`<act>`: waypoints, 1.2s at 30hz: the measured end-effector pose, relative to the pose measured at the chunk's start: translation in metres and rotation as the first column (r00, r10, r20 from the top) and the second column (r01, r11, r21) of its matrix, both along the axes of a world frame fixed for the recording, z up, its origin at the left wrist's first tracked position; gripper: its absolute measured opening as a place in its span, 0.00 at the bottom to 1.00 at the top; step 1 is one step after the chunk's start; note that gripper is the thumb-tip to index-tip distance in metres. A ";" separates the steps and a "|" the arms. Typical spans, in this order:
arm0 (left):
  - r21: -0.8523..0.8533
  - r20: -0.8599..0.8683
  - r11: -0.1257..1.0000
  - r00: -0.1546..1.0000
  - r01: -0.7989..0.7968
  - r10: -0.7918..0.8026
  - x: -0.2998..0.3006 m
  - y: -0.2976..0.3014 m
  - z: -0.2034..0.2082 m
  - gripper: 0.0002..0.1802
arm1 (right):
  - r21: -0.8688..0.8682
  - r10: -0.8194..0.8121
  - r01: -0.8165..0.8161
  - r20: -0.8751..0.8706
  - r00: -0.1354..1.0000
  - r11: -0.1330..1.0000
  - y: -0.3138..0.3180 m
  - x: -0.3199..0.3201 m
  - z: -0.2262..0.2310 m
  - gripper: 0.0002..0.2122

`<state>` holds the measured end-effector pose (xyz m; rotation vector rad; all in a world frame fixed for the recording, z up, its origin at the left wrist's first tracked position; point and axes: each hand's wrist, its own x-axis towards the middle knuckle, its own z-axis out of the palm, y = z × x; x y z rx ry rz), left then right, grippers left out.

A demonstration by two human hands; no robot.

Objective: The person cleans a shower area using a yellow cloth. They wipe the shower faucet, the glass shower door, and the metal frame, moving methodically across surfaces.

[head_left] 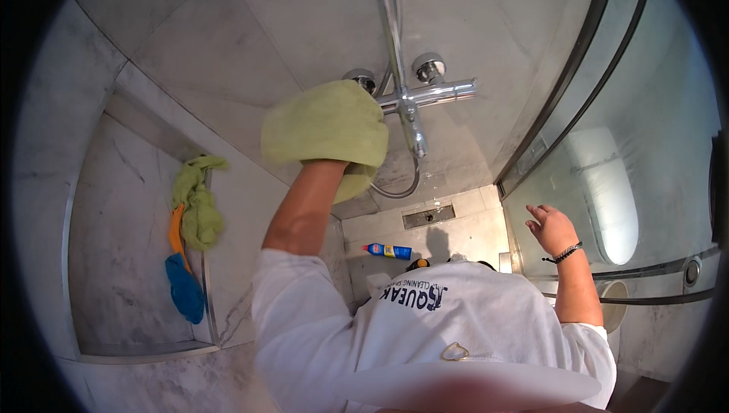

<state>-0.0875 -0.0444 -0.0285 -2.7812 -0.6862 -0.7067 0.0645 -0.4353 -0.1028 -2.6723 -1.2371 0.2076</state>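
Observation:
My left hand point(328, 167) is at the left end of the chrome shower mixer point(437, 96), mostly hidden beneath a light green cloth point(325, 121). The cloth drapes over the hand and is slightly blurred; its edge covers part of the mixer's left side. My right hand point(552, 229) holds nothing and hangs in front of the glass panel point(661, 185), fingers apart, a dark braided bracelet round the wrist. From the mixer a chrome pipe point(389, 14) rises, and a hose point(414, 185) loops below.
In the wall niche point(114, 261) at left lie another green cloth point(199, 208), an orange item point(176, 227) and a blue cloth point(184, 291). A blue bottle with a red cap point(389, 250) lies on the floor near the drain point(428, 216). A whitish bucket point(613, 303) stands at right.

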 end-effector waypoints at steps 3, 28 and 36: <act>0.077 -0.113 0.996 0.992 -0.052 0.060 0.040 -0.010 0.014 0.25 | 0.042 -0.010 0.009 0.028 1.000 0.999 -0.018 0.020 -0.008 0.14; -0.621 0.773 0.240 0.634 0.747 0.028 -0.026 0.046 0.084 0.24 | 0.466 0.516 -0.311 -0.421 0.746 0.828 0.085 -0.042 0.016 0.18; -0.322 0.869 -0.253 0.391 0.912 0.304 -0.048 -0.077 0.045 0.31 | 0.669 0.781 0.404 -0.530 -0.329 0.624 0.197 -0.096 0.088 0.30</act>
